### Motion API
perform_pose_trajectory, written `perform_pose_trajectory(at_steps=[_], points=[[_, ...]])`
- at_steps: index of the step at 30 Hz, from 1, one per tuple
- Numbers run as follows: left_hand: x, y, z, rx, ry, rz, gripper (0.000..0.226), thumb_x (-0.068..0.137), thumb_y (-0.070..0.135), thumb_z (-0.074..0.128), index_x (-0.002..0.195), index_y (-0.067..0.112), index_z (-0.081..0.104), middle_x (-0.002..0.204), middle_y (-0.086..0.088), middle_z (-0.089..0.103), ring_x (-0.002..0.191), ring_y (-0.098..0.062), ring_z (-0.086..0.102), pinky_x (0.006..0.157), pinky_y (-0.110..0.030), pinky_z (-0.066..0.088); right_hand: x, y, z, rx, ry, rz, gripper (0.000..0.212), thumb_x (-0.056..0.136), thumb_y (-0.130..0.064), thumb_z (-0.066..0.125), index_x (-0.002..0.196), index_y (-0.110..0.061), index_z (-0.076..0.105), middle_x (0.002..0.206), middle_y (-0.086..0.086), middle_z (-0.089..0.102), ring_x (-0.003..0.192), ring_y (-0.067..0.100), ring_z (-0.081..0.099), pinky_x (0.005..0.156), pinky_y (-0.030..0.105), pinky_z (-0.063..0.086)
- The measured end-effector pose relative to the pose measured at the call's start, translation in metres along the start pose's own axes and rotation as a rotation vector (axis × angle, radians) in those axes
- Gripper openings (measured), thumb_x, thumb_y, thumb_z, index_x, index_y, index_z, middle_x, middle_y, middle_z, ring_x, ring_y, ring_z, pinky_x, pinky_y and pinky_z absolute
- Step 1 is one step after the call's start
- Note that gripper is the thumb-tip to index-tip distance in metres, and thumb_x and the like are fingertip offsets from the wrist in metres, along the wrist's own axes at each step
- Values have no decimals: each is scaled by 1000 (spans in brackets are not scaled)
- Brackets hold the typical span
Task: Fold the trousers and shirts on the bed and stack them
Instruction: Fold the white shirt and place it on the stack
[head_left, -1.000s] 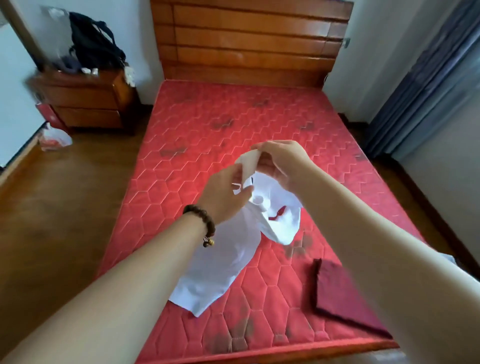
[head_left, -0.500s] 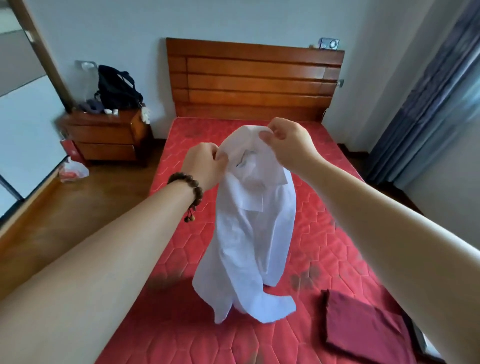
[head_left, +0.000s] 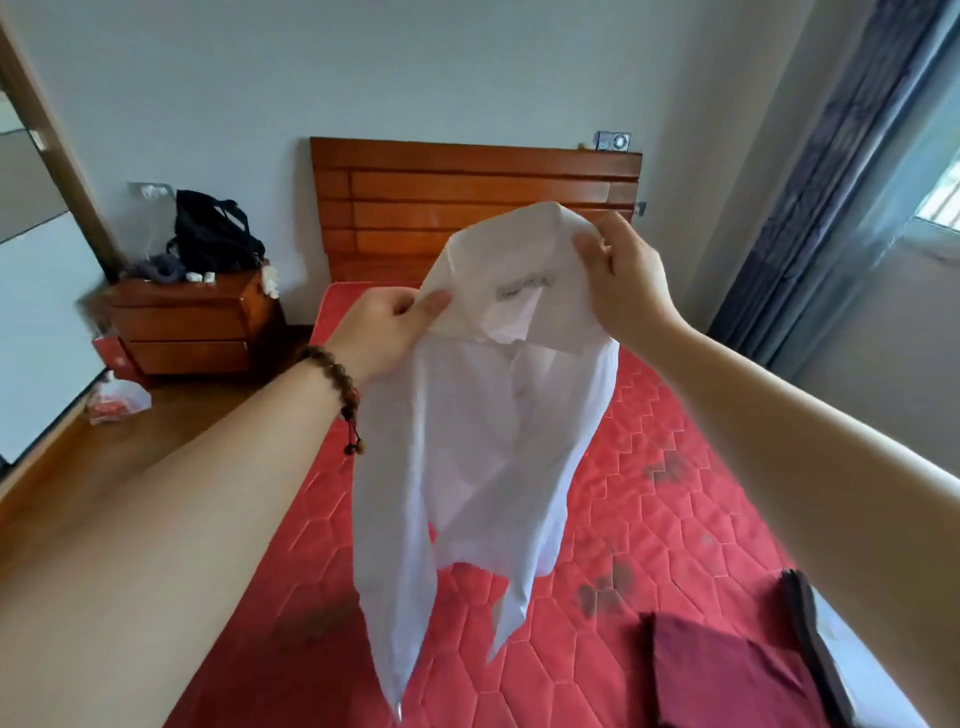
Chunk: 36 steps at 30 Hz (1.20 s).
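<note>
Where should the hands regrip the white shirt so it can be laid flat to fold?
Probably at the two shoulder seams, from above: the white shirt hangs bunched from the left hand and right hand near its collar.

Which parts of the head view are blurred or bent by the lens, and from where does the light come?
In the head view, both forearms smear toward the lower corners and the white shirt, held up by the left hand and right hand, looks soft; the wide lens tilts the curtain; daylight enters from the window at right.
</note>
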<state>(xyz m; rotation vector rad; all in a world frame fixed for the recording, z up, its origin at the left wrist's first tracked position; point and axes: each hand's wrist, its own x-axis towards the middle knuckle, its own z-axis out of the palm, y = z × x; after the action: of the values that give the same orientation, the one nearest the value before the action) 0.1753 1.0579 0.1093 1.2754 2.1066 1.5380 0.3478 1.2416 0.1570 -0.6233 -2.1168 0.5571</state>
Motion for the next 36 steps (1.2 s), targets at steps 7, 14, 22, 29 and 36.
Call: perform_pose_trajectory(at_steps=[7, 14, 22, 29, 36], points=[[39, 67, 13, -359, 42, -111, 34, 89, 46, 62, 79, 15, 71, 82, -7, 74, 75, -24, 70, 78, -45, 58, 8, -21, -22, 522, 44, 411, 32, 96, -37, 51, 76, -14, 59, 80, 7, 57, 75, 22, 54, 74, 43, 53], [52, 94, 2, -22, -229, 139, 49, 75, 65, 67, 56, 22, 52, 49, 14, 47, 45, -2, 41, 43, -17, 30, 8, -21, -79, -5, -8, 205, 36, 94, -36, 55, 65, -16, 53, 59, -3, 48, 57, 14, 45, 48, 23, 34], [75, 139, -43, -86, -581, 295, 57, 66, 56, 81, 95, 8, 71, 91, -12, 71, 77, -22, 67, 66, -30, 55, 17, -42, -162, 403, -414, 134, 16, 78, -31, 73, 89, -19, 74, 89, 4, 74, 80, 19, 71, 67, 29, 57], [67, 155, 16, 187, -287, 273, 53, 85, 53, 62, 53, 15, 45, 52, 4, 42, 46, -5, 36, 45, -17, 27, 22, -28, -154, -247, -23, 214, 23, 83, -30, 71, 67, -18, 59, 64, -3, 55, 66, 19, 54, 53, 25, 39], [52, 192, 77, -58, -19, 391, 42, 96, 29, 53, 60, 13, 38, 56, 4, 34, 50, -9, 30, 46, -22, 24, 16, -53, -145, 6, 281, 359, 24, 80, -27, 71, 65, -18, 55, 68, -4, 57, 68, 19, 57, 60, 35, 48]])
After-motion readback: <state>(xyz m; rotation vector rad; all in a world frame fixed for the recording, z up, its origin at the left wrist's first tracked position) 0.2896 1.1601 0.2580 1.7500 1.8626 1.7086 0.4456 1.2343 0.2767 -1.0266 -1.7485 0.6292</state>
